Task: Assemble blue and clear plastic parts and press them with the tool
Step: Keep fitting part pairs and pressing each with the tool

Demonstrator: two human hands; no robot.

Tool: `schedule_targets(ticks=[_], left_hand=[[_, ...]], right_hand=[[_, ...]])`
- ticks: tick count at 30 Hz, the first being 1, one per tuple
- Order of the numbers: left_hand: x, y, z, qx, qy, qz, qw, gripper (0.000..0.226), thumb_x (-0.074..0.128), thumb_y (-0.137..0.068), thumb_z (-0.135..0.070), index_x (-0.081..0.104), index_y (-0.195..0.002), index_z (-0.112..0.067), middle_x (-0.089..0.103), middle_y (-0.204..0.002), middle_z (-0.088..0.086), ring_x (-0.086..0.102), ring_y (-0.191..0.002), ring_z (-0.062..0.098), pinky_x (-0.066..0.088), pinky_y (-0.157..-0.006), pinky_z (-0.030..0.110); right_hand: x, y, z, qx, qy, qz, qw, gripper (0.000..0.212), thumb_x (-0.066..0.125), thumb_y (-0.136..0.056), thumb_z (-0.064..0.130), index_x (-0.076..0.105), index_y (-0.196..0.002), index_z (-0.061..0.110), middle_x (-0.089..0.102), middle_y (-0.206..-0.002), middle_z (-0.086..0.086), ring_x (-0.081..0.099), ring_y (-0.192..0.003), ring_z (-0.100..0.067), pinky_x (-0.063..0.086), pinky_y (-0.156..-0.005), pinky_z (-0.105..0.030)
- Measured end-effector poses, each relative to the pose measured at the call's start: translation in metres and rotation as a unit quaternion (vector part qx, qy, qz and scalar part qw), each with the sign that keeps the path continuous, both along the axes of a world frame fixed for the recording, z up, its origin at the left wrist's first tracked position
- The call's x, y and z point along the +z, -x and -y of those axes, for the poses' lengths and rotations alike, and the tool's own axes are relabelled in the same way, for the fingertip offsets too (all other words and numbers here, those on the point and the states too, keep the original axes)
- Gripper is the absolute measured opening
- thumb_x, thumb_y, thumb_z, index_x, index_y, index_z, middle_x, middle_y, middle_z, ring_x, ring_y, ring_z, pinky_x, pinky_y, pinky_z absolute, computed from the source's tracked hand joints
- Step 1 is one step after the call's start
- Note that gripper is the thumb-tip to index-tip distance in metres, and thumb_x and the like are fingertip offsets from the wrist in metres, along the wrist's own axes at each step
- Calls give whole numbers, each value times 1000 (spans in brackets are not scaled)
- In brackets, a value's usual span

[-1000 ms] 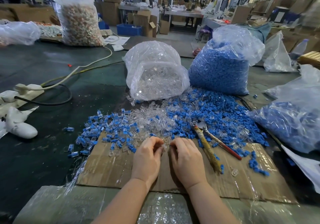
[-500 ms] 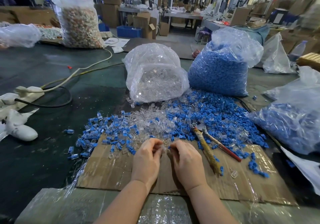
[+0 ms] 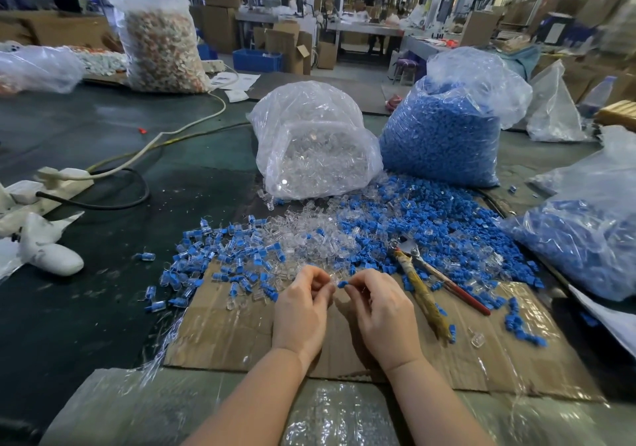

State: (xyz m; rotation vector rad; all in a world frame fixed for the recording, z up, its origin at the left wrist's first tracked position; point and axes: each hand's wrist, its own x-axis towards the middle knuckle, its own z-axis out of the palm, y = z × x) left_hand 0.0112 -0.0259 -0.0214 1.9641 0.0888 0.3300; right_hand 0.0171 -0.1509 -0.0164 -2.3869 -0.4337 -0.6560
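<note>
Head view: a blue part (image 3: pixel 341 283) is pinched in the right hand (image 3: pixel 385 311) fingers. Left hand (image 3: pixel 303 311) fingers are curled around something clear, hard to make out. Pliers (image 3: pixel 425 294) lie just right of the fingers on cardboard (image 3: pixel 223 335); loose parts (image 3: pixel 309 239) are heaped beyond.

Left hand (image 3: pixel 303 311) fingertips curled inward, anything they pinch hidden, far workshop blurred, right-edge bag (image 3: pixel 592 239) cut off, people at top left cropped by frame, cardboard (image 3: pixel 241 335) front edge under film
</note>
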Motion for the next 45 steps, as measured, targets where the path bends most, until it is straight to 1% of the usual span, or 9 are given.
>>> schedule_targets(ticks=[4,8,19,24,26,30,33,38,45], left_hand=[[1,0,0,-16,6,1,1000,19,60,-88,-13,53,-80,-29,62,-75,-7,58,-73,1,45,-66,9],[1,0,0,-34,6,-1,999,21,59,-89,-11,54,-79,-29,63,-73,-7,61,-72,4,50,-69,18],[2,2,-2,-54,9,2,999,26,61,-87,-7,56,-78,-31,62,-73,-13,57,-72,-12,44,-63,4],[0,1,-2,-59,-10,-3,998,17,61,-88,-11,60,-82,-28,65,-76,-13,60,-73,-3,48,-69,11],[0,1,-2,-57,-6,-2,998,16,60,-88,-12,60,-84,-27,65,-77,-13,60,-75,-1,50,-71,14],[2,2,-1,-50,21,6,999,27,57,-90,-9,54,-79,-34,61,-76,-12,57,-73,-10,45,-64,6],[2,2,-1,-47,32,0,998,29,55,-91,-8,53,-79,-35,61,-77,-11,56,-75,-9,45,-64,6],[0,1,-1,-51,24,2,998,23,56,-91,-11,55,-82,-32,62,-75,-11,57,-70,-7,46,-63,10],[1,1,-1,-53,13,6,998,30,55,-91,-11,53,-79,-38,63,-74,-12,58,-72,-6,47,-64,10]], right_hand=[[1,1,2,10,-21,3,1000,8,67,-84,10,60,-80,11,59,-75,5,54,-70,-13,44,-63,-23],[0,1,2,7,-6,-6,1000,8,67,-84,12,60,-79,12,60,-76,5,54,-72,-14,46,-63,-26],[-4,-1,-1,7,51,-4,999,14,69,-80,13,57,-73,13,59,-73,1,56,-70,-19,50,-59,-34],[-4,-1,0,9,58,1,998,17,72,-78,14,57,-71,12,59,-71,1,57,-69,-20,50,-57,-33],[-5,-1,0,9,54,2,998,16,71,-79,15,58,-73,13,60,-72,1,57,-69,-19,50,-57,-34],[-5,0,1,11,41,6,999,9,69,-80,17,61,-80,12,61,-77,2,57,-73,-17,48,-61,-29],[-5,1,1,12,24,16,1000,10,67,-78,14,63,-86,12,61,-81,3,57,-75,-16,46,-64,-25],[-3,1,2,39,19,12,999,18,67,-79,14,65,-96,15,62,-90,5,58,-83,-15,50,-69,-27],[-3,-1,3,53,29,5,998,19,73,-80,29,68,-95,18,62,-88,4,59,-82,-17,53,-66,-34]])
